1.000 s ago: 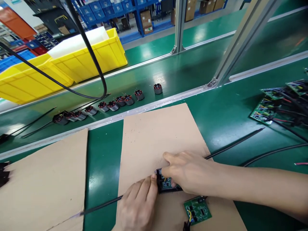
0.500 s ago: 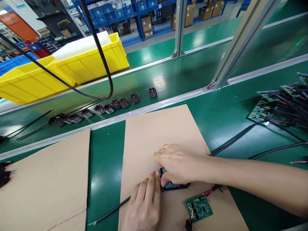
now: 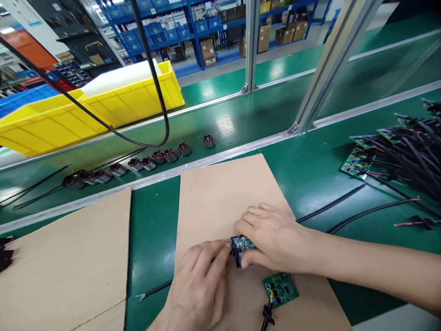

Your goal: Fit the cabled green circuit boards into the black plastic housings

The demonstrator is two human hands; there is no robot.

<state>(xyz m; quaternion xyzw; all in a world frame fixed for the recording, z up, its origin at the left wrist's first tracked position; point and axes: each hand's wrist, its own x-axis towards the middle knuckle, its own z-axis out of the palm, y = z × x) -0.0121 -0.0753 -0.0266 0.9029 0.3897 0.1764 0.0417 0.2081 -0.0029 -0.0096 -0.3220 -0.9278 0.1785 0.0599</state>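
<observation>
A circuit board in a black frame (image 3: 241,247) lies on the cardboard sheet (image 3: 220,193), partly covered by my right hand (image 3: 272,236). That hand grips the framed board from the right, thumb along its near side and fingers over the far side. My left hand (image 3: 203,280) is closed at the board's left end, its fingertips pressed together; what they pinch is hidden. A black cable (image 3: 158,288) with bare wire ends runs under my left hand. Nearer me, a second green circuit board (image 3: 280,290) with yellow wires and a black lead lies on the cardboard.
Boards with black cables (image 3: 392,147) are heaped at the right. Several small motor stators (image 3: 148,163) line the bench beyond the metal rail (image 3: 220,158). Yellow bins (image 3: 134,101) stand behind, a hanging black cable (image 3: 156,87) in front of them. Another cardboard sheet (image 3: 76,257) lies left.
The framed board has tilted, and more of its green face and wires shows. My left hand has turned and its fingers have curled in; my right hand has shifted slightly right. The view has moved a little.
</observation>
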